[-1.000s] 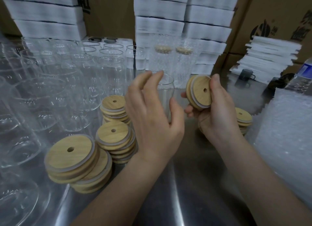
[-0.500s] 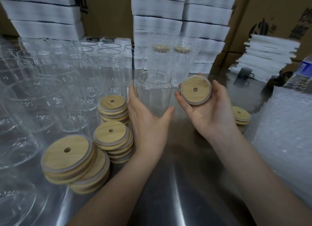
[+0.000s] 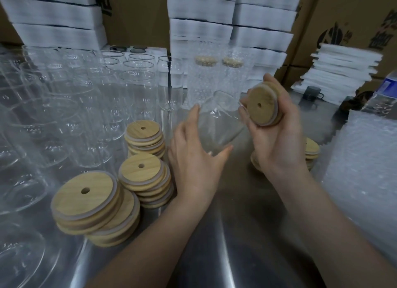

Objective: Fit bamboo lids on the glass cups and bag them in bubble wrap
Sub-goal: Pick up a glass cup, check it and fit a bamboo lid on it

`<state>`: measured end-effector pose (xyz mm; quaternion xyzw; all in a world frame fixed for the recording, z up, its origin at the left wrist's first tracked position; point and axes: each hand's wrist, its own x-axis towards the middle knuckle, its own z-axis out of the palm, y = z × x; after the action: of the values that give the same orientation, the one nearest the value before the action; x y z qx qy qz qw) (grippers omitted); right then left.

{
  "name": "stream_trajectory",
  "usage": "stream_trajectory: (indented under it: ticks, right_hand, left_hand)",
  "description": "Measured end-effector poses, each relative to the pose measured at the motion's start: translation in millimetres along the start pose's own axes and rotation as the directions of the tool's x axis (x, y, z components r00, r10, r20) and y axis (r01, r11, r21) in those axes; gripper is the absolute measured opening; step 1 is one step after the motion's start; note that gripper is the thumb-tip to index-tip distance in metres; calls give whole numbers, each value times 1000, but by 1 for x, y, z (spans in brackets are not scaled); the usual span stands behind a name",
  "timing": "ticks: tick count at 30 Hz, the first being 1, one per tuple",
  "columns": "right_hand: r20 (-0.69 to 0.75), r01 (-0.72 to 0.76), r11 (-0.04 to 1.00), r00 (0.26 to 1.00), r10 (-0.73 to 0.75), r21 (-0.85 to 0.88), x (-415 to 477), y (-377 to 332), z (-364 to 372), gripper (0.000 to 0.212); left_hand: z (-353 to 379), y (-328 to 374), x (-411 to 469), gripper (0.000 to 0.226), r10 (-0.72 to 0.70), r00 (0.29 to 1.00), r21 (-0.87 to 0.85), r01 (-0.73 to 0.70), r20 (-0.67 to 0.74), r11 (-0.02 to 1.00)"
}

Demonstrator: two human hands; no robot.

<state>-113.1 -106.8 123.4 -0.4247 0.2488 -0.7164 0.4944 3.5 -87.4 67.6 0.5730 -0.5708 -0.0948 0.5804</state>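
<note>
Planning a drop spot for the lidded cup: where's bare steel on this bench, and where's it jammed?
Free: the steel table strip between the forearms, running toward the camera. Bordered by lid stacks on the left and bubble wrap on the right. Crowded: the left side is packed with empty glass cups; the back holds wrapped cups and foam stacks.

A shiny metal table point(image 3: 247, 244) is covered on the left by rows of empty glass cups point(image 3: 71, 107). Stacks of bamboo lids point(image 3: 94, 210) are set near its middle, and bubble wrap point(image 3: 363, 167) is piled at the right.
</note>
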Motion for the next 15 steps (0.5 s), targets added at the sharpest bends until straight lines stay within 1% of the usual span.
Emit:
stream_trajectory:
  ticks: [2, 4, 6, 8, 10, 11, 15]
  right_hand:
    - [62, 135, 977, 990, -126, -164, -2, -2, -1, 35]
    - [138, 243, 922, 968, -210, -302, -3, -3, -2, 37]
    - [207, 331, 835, 942, -264, -441, -4, -2, -4, 41]
    - [281, 422, 713, 906, -316, -560, -4, -2, -7, 43]
    - [344, 493, 614, 870, -353, -616, -5, 0, -9, 44]
    - [367, 514, 588, 858, -360, -625, -5, 1, -9, 45]
    - [411, 545, 550, 839, -358, -633, -7, 4, -9, 46]
  left_hand:
    - [-1, 2, 0, 101, 39, 999, 83, -41, 31, 996]
    - [-2, 4, 0, 99, 66, 996, 124, -73, 60, 990]
    - [-3, 6, -2, 97, 82, 994, 144, -92, 77, 985]
    - [-3, 8, -4, 96, 99, 991, 171, -112, 86, 979]
    - [-3, 10, -5, 96, 106, 990, 195, -122, 92, 973]
    - [-3, 10, -5, 97, 104, 990, 200, -121, 95, 972]
    - [-3, 10, -4, 99, 91, 990, 195, -110, 104, 975]
